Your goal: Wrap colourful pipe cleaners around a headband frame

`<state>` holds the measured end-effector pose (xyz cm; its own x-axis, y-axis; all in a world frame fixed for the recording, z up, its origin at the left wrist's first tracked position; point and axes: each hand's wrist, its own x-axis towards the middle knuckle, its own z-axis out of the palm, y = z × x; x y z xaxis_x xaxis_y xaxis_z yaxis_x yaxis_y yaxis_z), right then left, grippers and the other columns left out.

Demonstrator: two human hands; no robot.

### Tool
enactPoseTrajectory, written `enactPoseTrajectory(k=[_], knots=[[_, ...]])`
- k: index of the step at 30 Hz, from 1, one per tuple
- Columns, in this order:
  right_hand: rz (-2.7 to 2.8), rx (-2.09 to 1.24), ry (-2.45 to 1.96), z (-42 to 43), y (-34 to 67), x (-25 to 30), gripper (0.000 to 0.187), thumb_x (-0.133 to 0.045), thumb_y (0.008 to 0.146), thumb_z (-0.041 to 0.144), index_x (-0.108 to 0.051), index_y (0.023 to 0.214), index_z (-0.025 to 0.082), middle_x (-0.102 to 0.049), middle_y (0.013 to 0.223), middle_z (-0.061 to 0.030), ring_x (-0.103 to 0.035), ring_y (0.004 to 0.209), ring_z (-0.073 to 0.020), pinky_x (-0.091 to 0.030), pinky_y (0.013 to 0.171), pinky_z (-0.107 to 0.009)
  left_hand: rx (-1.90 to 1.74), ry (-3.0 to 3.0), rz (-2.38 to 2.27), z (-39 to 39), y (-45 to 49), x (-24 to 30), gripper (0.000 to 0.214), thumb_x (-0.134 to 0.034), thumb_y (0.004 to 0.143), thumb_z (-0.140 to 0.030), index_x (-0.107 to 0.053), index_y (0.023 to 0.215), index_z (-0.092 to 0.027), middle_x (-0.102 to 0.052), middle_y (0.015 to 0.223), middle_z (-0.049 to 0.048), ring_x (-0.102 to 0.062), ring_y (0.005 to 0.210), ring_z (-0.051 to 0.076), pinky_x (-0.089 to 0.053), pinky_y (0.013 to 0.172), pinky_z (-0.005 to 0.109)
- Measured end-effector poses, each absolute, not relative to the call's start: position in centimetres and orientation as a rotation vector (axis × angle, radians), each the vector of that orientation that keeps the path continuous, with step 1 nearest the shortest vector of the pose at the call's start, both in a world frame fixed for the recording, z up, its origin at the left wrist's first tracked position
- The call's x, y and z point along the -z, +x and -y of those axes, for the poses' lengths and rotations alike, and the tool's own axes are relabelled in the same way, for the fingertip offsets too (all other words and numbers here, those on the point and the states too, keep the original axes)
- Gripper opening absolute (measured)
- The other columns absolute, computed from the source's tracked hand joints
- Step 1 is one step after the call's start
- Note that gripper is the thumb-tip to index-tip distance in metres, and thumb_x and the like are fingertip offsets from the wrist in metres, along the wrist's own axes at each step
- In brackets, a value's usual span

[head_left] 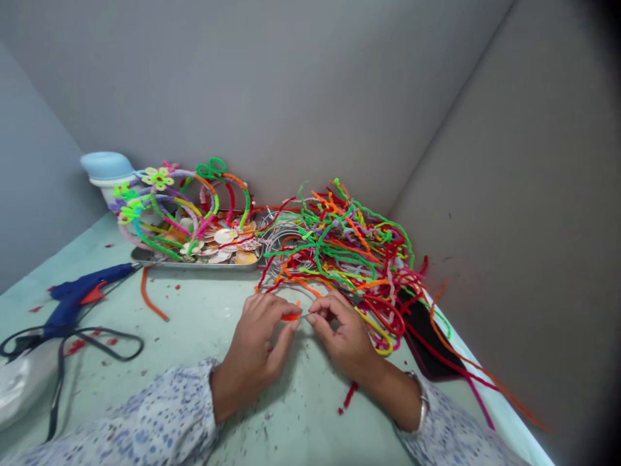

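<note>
Left hand: the left hand (256, 346) rests low on the table, thumb and forefinger closed on one end of a short orange pipe cleaner piece (292, 316).
Right hand: the right hand (341, 336) faces it, fingertips pinched together at the piece's other end, on what seems to be its thin pale wire tip; the view is too small to be sure.
Orange piece: held level between the two hands, just above the table (204, 323), near the front edge of the pipe cleaner pile.
Pile: a loose tangle of pipe cleaners (349, 246) in green, red, orange and yellow lies just behind and to the right of the right hand, with strands trailing towards the table's right edge.
Wire hoops: bare metal hoops (284, 238) lie under the pile's left side.
Tray: a metal tray (194, 264) of shells sits behind the left hand, with wrapped headbands (179, 200) arching over it.
Container: a blue-lidded container (107, 169) stands behind the tray.
Glue gun: a blue glue gun (77, 298) lies far left, its black cord (104, 343) looped beside it.
Loose strand: an orange strand (152, 301) lies in front of the tray.
Dark flat object: a dark flat object (427, 340) lies partly under the pile's trailing strands.
Wrist: a metal bracelet (423, 404) circles the right wrist.
</note>
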<state>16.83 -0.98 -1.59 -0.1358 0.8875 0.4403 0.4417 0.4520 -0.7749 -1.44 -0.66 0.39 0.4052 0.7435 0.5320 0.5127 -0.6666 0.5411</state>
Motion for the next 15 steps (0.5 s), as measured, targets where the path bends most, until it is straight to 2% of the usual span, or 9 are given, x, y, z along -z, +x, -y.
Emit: enactPoseTrajectory(k=[15], knots=[[1.764,-0.516,-1.134,1.00,16.84,1.59,0.002,-0.057,0.087,0.022,-0.059,0.086,0.021,-0.050,0.077,0.0004,-0.051,0.069,-0.0142,-0.044,0.064,-0.027,-1.041,2.356,-1.149,0.81,-1.23,-0.67,0.014,-0.043,0.093,-0.020,-0.057,0.093,-0.020,-0.061,0.087,0.0047,-0.052,0.085,0.021,-0.038,0.080,0.037]])
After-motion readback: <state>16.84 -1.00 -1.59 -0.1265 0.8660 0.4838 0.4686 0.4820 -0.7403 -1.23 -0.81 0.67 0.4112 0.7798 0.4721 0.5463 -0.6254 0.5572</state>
